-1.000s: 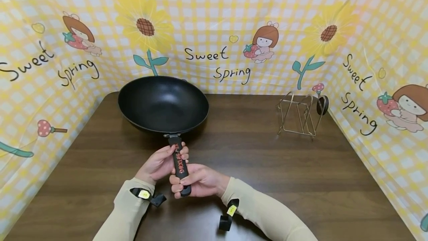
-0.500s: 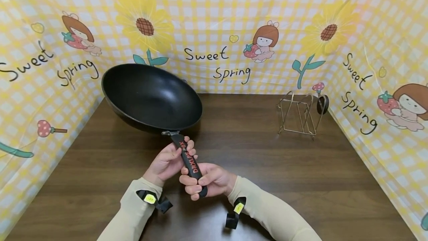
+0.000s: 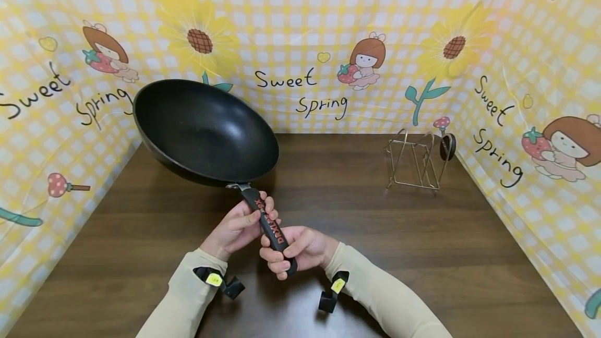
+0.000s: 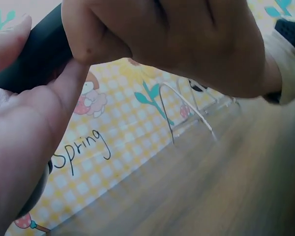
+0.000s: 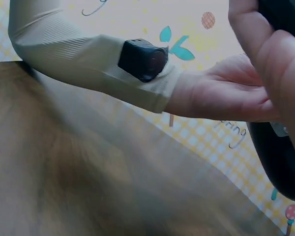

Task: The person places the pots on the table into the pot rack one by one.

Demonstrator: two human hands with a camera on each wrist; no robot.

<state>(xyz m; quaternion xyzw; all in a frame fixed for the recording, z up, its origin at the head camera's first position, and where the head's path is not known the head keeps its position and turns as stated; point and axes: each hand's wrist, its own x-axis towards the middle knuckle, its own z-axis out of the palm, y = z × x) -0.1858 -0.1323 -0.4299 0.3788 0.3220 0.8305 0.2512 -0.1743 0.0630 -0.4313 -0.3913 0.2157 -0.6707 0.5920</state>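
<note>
- Both hands grip 1 handle: the left hand (image 3: 233,228) wraps its fingers round the upper part of the wok handle (image 3: 269,224), and the right hand (image 3: 300,248) curls round the lower end, just below the left.
- From the left wrist view, the right hand (image 4: 177,44) shows knuckles up and closed round the dark handle (image 4: 37,56), with the left palm (image 4: 19,147) close beneath it.
- From the right wrist view, the right fingers (image 5: 265,64) fold over the handle, and the left hand (image 5: 226,96) lies beyond with a small black camera (image 5: 143,60) strapped at its beige sleeve (image 5: 73,54).
- Held by that handle, the black wok (image 3: 205,130) hangs above the left rear of the wooden table (image 3: 422,254), tilted so that its far left rim sits higher and its inside faces the person.
- Red lettering runs along the handle between the 2 hands.
- At the right rear of the table stands a wire rack (image 3: 415,163), well apart from the wok, with a small dark round thing (image 3: 447,146) just beside it.
- Behind and at both sides hangs a yellow checked cloth (image 3: 300,25) printed with sunflowers and the words "Sweet Spring".
</note>
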